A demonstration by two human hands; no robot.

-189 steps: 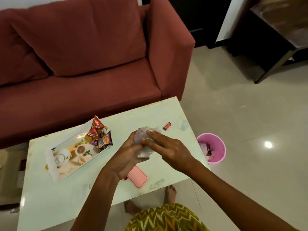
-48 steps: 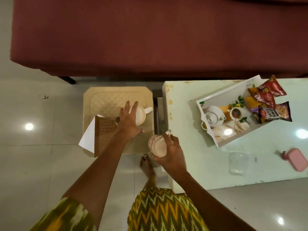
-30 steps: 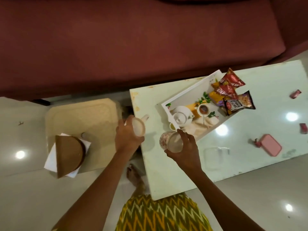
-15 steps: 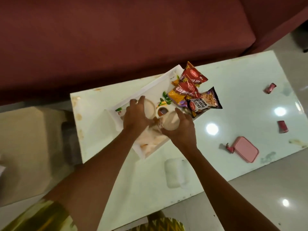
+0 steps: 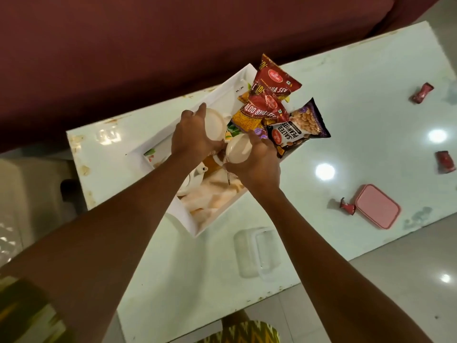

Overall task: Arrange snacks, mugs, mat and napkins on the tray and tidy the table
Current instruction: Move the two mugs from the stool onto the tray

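White rectangular tray (image 5: 222, 94): on pale glossy desk (image 5: 358, 95), foil snack packets (image 5: 272, 95) heaped at its far end. Left hand (image 5: 193, 137) curled round cream mug (image 5: 216, 125); right hand (image 5: 257, 164) curled round second cream mug (image 5: 238, 151); both over the tray.

Dim living room, seen from above.
A dark red sofa (image 5: 123, 58) ran along the far side of a glossy pale table (image 5: 371, 107) with stained edges. A beige stool (image 5: 29, 194) stood just beside the table's left end. Round light reflections (image 5: 325, 171) shone on the tabletop and the shiny tiled floor (image 5: 395, 280).
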